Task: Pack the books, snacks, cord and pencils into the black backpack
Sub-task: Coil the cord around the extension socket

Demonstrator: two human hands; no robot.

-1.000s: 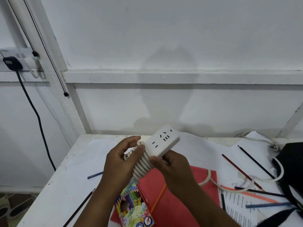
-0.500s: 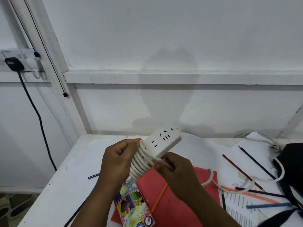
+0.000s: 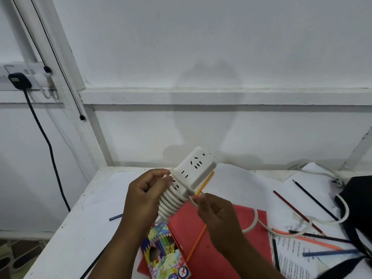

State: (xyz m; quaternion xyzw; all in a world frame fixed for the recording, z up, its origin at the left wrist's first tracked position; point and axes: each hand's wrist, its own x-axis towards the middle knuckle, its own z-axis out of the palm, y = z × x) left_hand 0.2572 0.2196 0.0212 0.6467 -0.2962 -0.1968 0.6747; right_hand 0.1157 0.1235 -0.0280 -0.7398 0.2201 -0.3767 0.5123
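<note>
A white power strip (image 3: 194, 169) is held above the table, tilted up to the right, with several turns of its white cord (image 3: 171, 200) wound around its lower end. My left hand (image 3: 144, 195) grips the wound end. My right hand (image 3: 216, 215) pinches the cord just below the strip; the loose cord (image 3: 256, 220) trails right over a red book (image 3: 219, 246) toward the black backpack (image 3: 360, 208) at the right edge. Coloured pencils lie scattered: an orange pencil (image 3: 196, 245) on the red book, others (image 3: 298, 211) near the backpack. A colourful pencil box (image 3: 166, 253) lies by my left wrist.
Printed papers (image 3: 291, 256) lie on the white table (image 3: 80, 228) at the right front. A blue pencil (image 3: 115, 217) rests left of my left hand. A black plug and cable (image 3: 20, 81) hang on the wall at far left. The wall stands close behind the table.
Another turn of cord has gone around the strip. My right hand moved from under the strip to its right side, pulling the cord taut; the loose loop on the red book has shortened.
</note>
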